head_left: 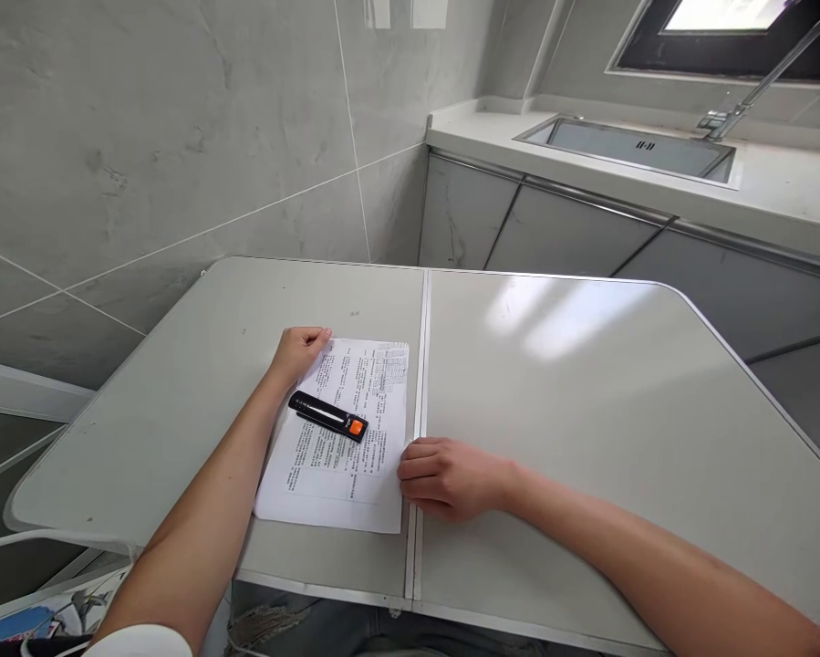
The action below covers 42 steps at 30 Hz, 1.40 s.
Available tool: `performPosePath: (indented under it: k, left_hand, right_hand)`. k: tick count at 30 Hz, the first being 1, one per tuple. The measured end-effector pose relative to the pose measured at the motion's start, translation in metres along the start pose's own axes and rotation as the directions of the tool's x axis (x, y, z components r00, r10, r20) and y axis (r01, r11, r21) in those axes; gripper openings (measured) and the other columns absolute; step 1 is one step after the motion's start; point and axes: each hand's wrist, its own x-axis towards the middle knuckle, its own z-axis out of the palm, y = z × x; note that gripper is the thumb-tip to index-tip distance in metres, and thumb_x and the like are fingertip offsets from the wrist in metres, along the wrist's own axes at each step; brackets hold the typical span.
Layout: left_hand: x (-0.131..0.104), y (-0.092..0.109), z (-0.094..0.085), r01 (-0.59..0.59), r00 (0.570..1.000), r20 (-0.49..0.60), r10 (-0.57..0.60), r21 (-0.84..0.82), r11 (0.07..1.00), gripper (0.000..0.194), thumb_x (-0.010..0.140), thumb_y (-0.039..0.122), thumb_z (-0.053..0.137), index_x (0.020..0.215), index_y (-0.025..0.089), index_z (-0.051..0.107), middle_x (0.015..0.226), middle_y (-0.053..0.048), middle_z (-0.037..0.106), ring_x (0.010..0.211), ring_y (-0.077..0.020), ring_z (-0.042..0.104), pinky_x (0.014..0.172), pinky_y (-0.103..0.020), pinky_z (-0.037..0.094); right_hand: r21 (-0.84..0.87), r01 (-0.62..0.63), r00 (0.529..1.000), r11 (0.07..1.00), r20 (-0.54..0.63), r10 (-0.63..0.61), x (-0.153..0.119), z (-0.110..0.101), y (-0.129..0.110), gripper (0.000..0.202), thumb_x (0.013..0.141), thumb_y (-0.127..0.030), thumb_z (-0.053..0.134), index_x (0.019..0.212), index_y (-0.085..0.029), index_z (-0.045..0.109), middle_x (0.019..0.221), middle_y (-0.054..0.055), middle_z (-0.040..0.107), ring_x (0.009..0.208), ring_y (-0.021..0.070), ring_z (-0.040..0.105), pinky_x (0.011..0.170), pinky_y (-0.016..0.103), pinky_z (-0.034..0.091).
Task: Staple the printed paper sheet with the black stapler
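Observation:
Printed sheets of paper (341, 497) lie on the left half of a pale folding table (553, 420), beside its centre seam. Across the paper rests a black tool with an orange button (327, 416), touched by neither hand. My left hand (302, 351) is closed at the paper's top left corner, with fingers curled by the edge. My right hand (443, 476) lies at the right edge of the paper over the seam, its fingers folded together; whether the fingertips pinch the edge is hidden.
A grey tiled wall (177, 119) stands behind the table on the left. A white counter (478, 132) with a sink (628, 146) and a faucet (731, 114) runs along the back right. Various items (40, 620) lie low at the bottom left.

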Motion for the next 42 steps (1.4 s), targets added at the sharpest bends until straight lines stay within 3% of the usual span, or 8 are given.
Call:
performPosePath:
  k: [10, 18, 27, 42]
  left_hand:
    - [0.000, 0.001, 0.000, -0.022, 1.000, -0.002, 0.022, 0.033, 0.999, 0.050, 0.093, 0.044, 0.054, 0.055, 0.021, 0.032, 0.059, 0.003, 0.022, 0.057, -0.0115, 0.024, 0.056, -0.029, 0.020]
    - [-0.001, 0.003, 0.000, -0.014, 1.000, 0.005, 0.014, 0.033, 0.999, 0.049, 0.094, 0.043, 0.055, 0.056, 0.020, 0.033, 0.059, 0.003, 0.024, 0.057, -0.0113, 0.025, 0.057, -0.029, 0.020]
    - [-0.002, 0.005, 0.000, -0.001, 1.000, 0.002, 0.001, 0.033, 0.999, 0.048, 0.093, 0.043, 0.056, 0.055, 0.020, 0.039, 0.057, 0.003, 0.025, 0.056, -0.0114, 0.026, 0.055, -0.029, 0.021]
    - [-0.002, 0.009, 0.000, 0.006, 1.000, 0.000, -0.006, 0.047, 0.999, 0.047, 0.092, 0.041, 0.056, 0.054, 0.019, 0.042, 0.054, 0.004, 0.028, 0.054, -0.0114, 0.027, 0.055, -0.029, 0.022]
  right_hand:
    - [-0.021, -0.022, 1.000, 1.000, -0.003, 0.022, 0.002, 0.001, -0.003, 0.017, 0.097, -0.012, 0.056, 0.083, -0.021, 0.057, 0.086, 0.004, 0.062, 0.086, 0.0174, 0.053, 0.081, 0.030, 0.043]
    - [-0.151, 0.075, 0.996, 0.986, -0.034, -0.081, -0.003, 0.005, 0.001, 0.019, 0.102, -0.015, 0.052, 0.086, -0.019, 0.063, 0.087, 0.005, 0.061, 0.085, 0.0172, 0.053, 0.079, 0.030, 0.044]
    - [-0.152, 0.035, 0.997, 0.988, -0.061, -0.045, -0.004, 0.010, 0.002, 0.027, 0.101, -0.017, 0.054, 0.074, -0.020, 0.056, 0.078, 0.002, 0.054, 0.075, 0.0162, 0.047, 0.072, 0.030, 0.041]
    - [-0.149, 0.019, 0.998, 0.989, -0.058, -0.028, -0.008, 0.013, 0.004, 0.023, 0.103, -0.017, 0.051, 0.081, -0.020, 0.059, 0.083, 0.003, 0.057, 0.080, 0.0165, 0.050, 0.073, 0.030, 0.042]
